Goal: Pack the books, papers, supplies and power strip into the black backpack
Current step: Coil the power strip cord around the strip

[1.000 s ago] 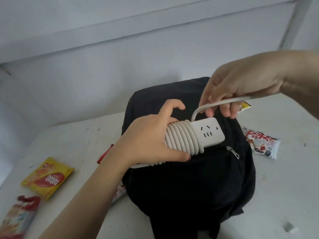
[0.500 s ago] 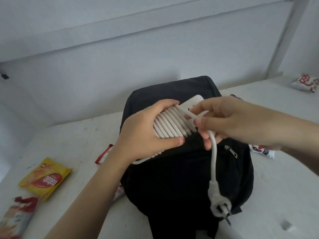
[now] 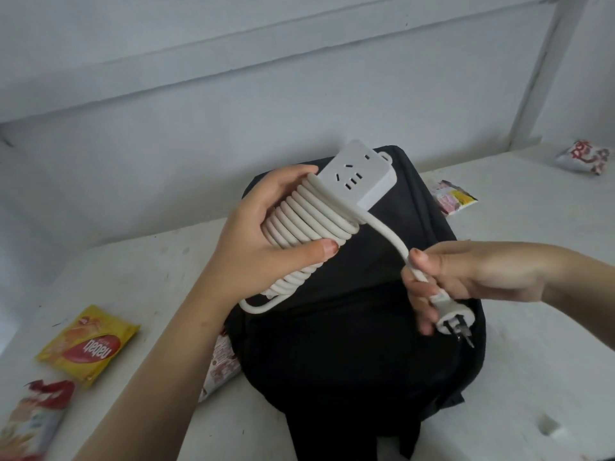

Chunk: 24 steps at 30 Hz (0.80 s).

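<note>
The left hand (image 3: 266,241) holds the white power strip (image 3: 359,174) up in the air, just above the black backpack (image 3: 349,344). Its fingers (image 3: 293,174) curl over the far side of the strip and the thumb presses on the near side. So this hand is wrapped round the part where the white cord (image 3: 309,217) is wound round the strip in many loops. The end of the strip with the socket holes sticks out past the fingers and points up and away. One loose bit of cord hangs in a bend below the left hand. From the wound part the cord runs down to the right hand (image 3: 466,277). That hand's fingers are curled round the cord just above the plug (image 3: 452,316), with the thumb on top. The plug sticks out under the hand, and its metal pins point down toward the backpack. The backpack lies flat on the white bench (image 3: 133,277), under both hands. A yellow snack packet (image 3: 88,344) lies on the bench to the left, well apart from the backpack. A red and white packet (image 3: 36,414) lies near it at the bottom left corner. Another packet (image 3: 221,367) peeks out from under the backpack's left side. A small packet (image 3: 454,196) lies just beside the backpack's far right edge.
</note>
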Motion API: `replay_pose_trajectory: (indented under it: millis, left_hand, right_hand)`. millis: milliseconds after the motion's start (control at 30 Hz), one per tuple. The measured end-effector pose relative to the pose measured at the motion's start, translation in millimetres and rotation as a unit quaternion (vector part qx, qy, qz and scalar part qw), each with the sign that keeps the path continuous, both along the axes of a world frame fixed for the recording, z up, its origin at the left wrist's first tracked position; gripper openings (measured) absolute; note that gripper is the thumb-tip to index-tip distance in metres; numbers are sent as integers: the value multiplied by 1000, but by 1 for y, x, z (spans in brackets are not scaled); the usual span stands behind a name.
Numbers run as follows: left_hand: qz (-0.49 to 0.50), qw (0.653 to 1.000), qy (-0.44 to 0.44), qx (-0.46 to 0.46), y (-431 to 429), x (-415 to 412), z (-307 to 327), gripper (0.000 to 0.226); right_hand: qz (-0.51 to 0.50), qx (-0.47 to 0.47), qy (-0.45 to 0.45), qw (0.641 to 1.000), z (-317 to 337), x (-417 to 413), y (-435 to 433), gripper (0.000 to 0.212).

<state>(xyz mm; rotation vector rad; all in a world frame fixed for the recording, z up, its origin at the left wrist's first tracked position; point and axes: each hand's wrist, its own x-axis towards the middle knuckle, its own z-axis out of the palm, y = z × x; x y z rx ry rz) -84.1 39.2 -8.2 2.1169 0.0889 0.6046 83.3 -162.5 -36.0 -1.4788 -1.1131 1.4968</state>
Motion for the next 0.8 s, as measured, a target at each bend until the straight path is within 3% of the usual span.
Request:
replay_pose_trajectory:
  millis: [100, 333, 533, 800]
  left_hand:
    - [-43, 999, 3, 1, 1, -4, 5, 73]
    - [-105, 989, 65, 80, -9, -8, 8, 74]
    - [-145, 974, 102, 143, -23, -5, 12, 77]
    - [-106, 924, 150, 335, -29, -2, 7, 79]
  right_hand:
    - [12, -42, 9, 999, 3, 17, -1, 53]
    - [30, -157, -108, 981, 38, 43, 9, 52]
    - [48, -241, -233, 941, 56, 37, 33, 18]
    - [-29, -158, -298, 941, 89, 22, 53, 22]
